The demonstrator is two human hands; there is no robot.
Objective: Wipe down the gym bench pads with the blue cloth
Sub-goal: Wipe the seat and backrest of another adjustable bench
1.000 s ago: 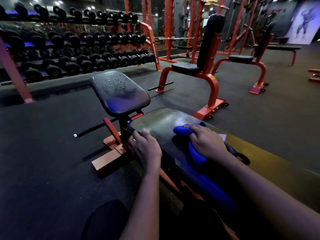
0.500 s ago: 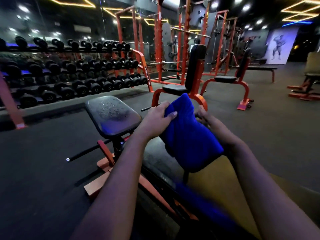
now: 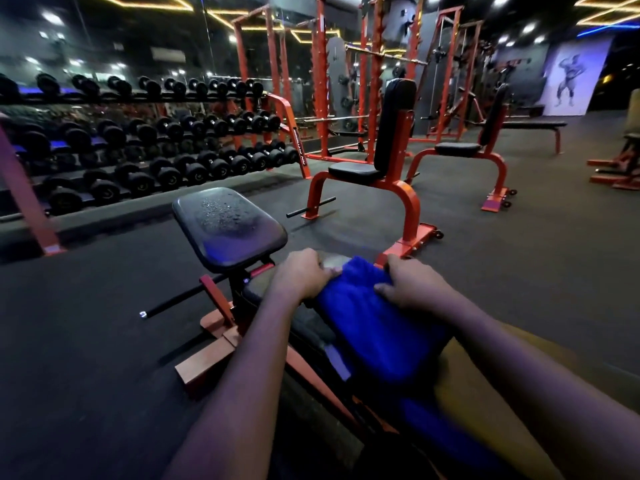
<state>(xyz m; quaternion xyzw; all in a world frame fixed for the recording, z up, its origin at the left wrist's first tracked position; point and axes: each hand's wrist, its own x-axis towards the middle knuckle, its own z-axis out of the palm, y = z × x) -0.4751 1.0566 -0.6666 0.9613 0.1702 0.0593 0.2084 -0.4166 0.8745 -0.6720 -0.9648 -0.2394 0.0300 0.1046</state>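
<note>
On the near bench pad (image 3: 313,329), the blue cloth (image 3: 374,320) is laid and gripped at its far edge: the left hand (image 3: 301,275) is curled on one corner, the right hand (image 3: 412,289) on the other. Droplets are seen on the seat pad (image 3: 228,226) beyond.

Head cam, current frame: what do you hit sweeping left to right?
dumbbell rack → droplet-covered seat pad → left hand → blue cloth → right hand → farther upright bench → wall poster. Nearer upright bench left out: it overlaps the cloth's span.

The bench pad (image 3: 313,329) carries the blue cloth (image 3: 374,327).
</note>
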